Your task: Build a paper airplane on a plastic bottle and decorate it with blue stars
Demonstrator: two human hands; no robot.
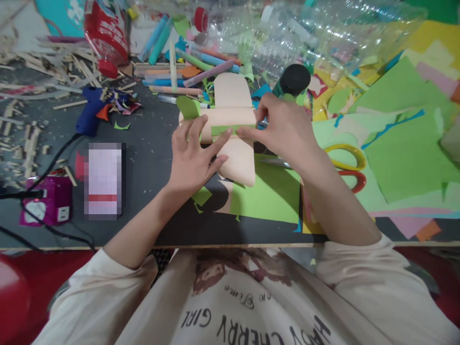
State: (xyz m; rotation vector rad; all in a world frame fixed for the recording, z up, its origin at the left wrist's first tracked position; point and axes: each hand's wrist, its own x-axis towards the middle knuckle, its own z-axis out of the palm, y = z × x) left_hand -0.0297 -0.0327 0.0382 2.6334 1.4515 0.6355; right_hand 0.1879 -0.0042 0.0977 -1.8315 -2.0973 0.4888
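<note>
A peach paper airplane lies in front of me, with a rolled tube body, two rounded wings and a green tail piece. Along the tube runs a narrow green paper strip. My left hand holds the tube, its fingers bent over it, the index fingertip on the strip and the thumb at the near wing. From the other side, my right hand grips the strip's right part near the tube end, with fingers curled. Part of the strip's right end is hidden. Scissors lie partly under my right forearm.
A blue glue gun, a phone-like blurred object and a purple box with cables sit left. Markers, a red-labelled bottle and clear plastic bottles crowd the back. Green paper sheets cover the right.
</note>
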